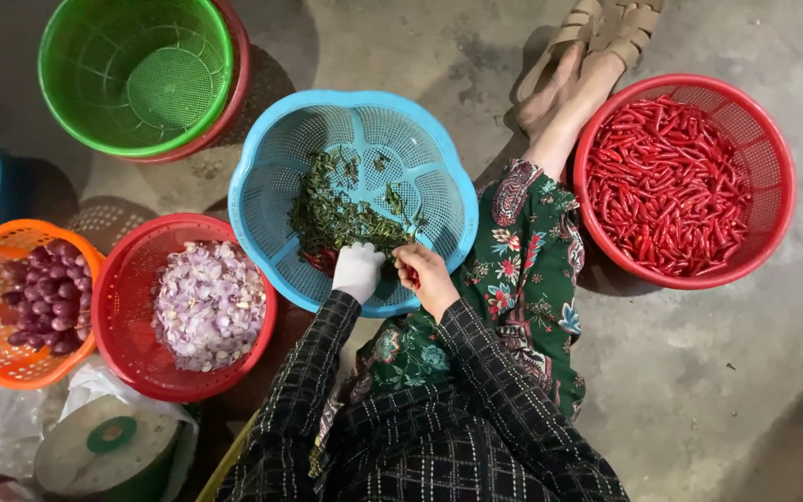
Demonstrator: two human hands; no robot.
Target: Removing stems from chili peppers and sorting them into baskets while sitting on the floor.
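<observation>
Blue basket (271, 177), the landmark, holds a heap of green stems (332, 216). At its near rim, the white-gloved left hand (358, 270) is curled, its grasp not discernible; the bare right hand (427, 277) beside it pinches a red chilli (412, 275). Right of the blue basket stands a red basket (778, 177) of chillies (666, 186); to its left, peeled shallots (208, 304).
</observation>
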